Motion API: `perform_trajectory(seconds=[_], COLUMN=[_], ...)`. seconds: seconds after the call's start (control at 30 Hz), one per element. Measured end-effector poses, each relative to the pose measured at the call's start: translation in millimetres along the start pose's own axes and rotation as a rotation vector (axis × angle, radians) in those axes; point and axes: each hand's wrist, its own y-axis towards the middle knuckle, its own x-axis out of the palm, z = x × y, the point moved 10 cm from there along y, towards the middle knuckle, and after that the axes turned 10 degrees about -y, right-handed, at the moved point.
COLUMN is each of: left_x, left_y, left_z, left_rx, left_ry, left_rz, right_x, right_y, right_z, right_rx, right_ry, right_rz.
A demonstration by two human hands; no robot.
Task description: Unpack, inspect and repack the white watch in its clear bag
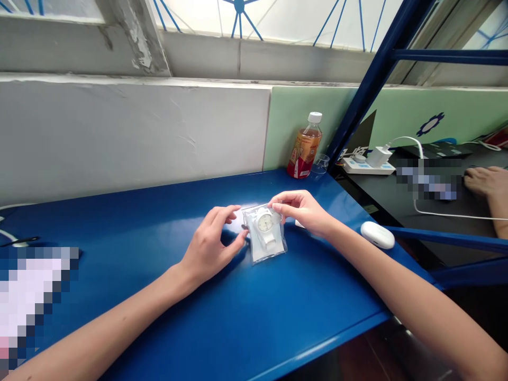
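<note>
White watch [264, 225] in a clear bag [257, 253], its length running toward us

We have the 1 bag at the middle of the blue table [230, 328], between our 2 hands. Its long axis runs from the far side toward us, leaning a little, so the near end sits slightly to the right of the far end. The watch inside follows nearly the same line: its round dial faces up at us near the far half, and its white strap trails down toward our edge of the table, also drifting right.

Our right hand [299, 207] pinches the bag's far right corner between thumb and forefinger. Our left hand [218, 233] is spread, thumb and fingers parted beside the bag's left edge; whether its thumb tip touches the plastic, we cannot tell from this view.

Beyond our right hand, 1 bottle [305, 148] with a white cap stands upright near the wall. A white rounded case [377, 235] lies by our right forearm, and another person's hand [486, 181] rests farther right on a dark desk [436, 206].
</note>
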Motion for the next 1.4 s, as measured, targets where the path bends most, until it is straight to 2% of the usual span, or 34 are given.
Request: perform_trajectory(seconds=[0.1, 0.23, 0.43, 0.87, 0.97, 1.07, 1.4], left_x=[9.7, 16.4, 12.4, 7.3, 2.3, 2.0, 22.0], left_y=[-0.1, -1.6, -0.5, -2.2, -2.3, -1.8, -4.1], left_z=[2.1, 3.9, -1.5, -20.8, -18.1, -12.3, -3.2], left_rx=[0.026, 0.063, 0.022, -0.177, -0.142, -0.068, 0.007], left_ry=[-0.066, -0.083, -0.100, -0.035, 0.001, 0.011, -0.020], left_rz=[-0.099, -0.154, -0.105, -0.031, 0.012, 0.002, -0.191], right_x=[4.9, 6.0, 0.9, -7.7, -5.7, -5.6, -4.6], right_y=[-0.5, -0.2, 0.5, -0.8, -1.9, -2.1, -3.8], right_z=[0.2, 3.6, 8.0, 2.5, 1.2, 0.3, 1.0], right_rx=[-0.010, 0.011, 0.040, -0.133, -0.178, -0.195, -0.166], right_ry=[0.015, 0.006, -0.125, -0.705, -0.773, -0.800, -0.996], right_rz=[-0.028, -0.022, 0.035, 0.183, 0.181, 0.178, 0.176])
